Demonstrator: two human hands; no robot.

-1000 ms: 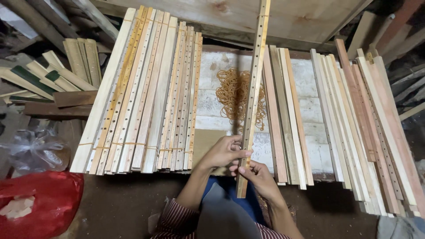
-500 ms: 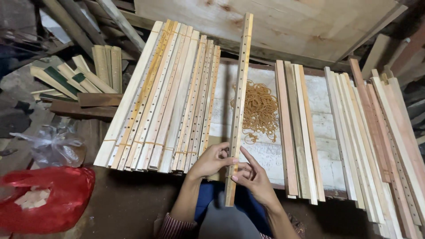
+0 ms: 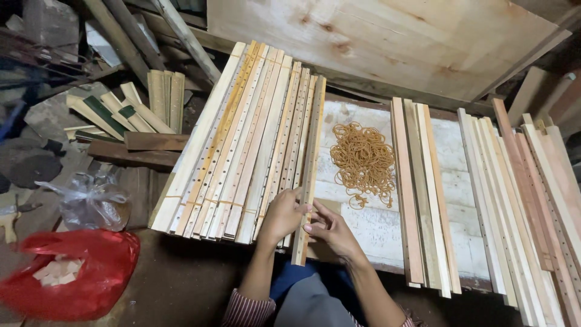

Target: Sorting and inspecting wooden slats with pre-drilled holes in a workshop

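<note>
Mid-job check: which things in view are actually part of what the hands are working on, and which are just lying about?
In hand:
left hand and right hand on the drilled wooden slat
stack of drilled slats beside it
pile of rubber bands, near the hands

Lying about:
red plastic bag with wood offcuts
clear plastic bag
plywood sheet
green-marked sticks

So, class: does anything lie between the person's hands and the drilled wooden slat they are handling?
Nothing visible does. The left hand and right hand already touch the slat, which lies against the right edge of the slat stack. The rubber bands lie apart, to its right.
</note>
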